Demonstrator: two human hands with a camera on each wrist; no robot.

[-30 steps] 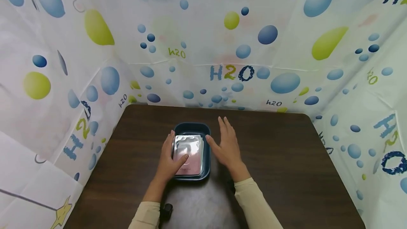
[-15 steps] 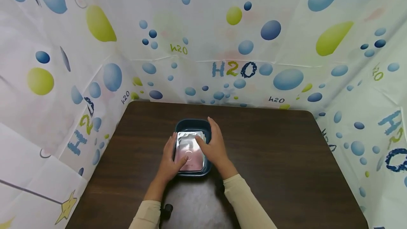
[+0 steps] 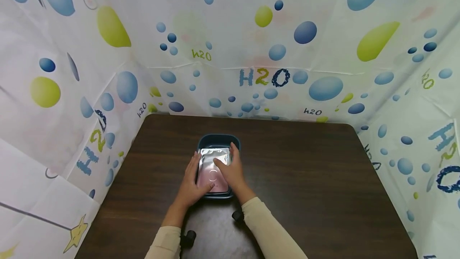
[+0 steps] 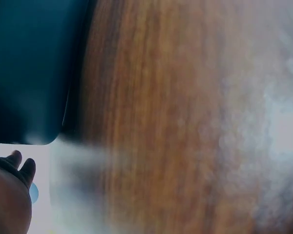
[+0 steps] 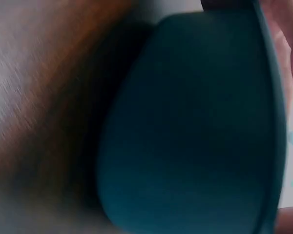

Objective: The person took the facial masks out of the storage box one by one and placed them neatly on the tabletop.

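A stack of flat silver-and-pink foil packets (image 3: 212, 179) lies in a dark teal tray (image 3: 217, 136) in the head view. At the stack's left edge, my left hand (image 3: 192, 185) has its thumb over the front of the top packet and its fingers along the left side. From the right, my right hand (image 3: 233, 173) grips the stack, thumb across the top packet and fingers at the right edge. The far ends of the fingers are partly hidden. The tray wall (image 5: 190, 122) fills much of the right wrist view; the left wrist view shows a tray corner (image 4: 34, 68).
The tray stands on a dark brown wooden table (image 3: 305, 179). A white curtain (image 3: 230, 47) with blue and green dots surrounds the table at the back and sides. Black wrist cameras (image 3: 188, 239) show beneath both forearms.
My right hand has come in from the right of the tray, and its thumb now lies across the top packet. The left hand has stayed nearly in place. The view has shifted slightly.
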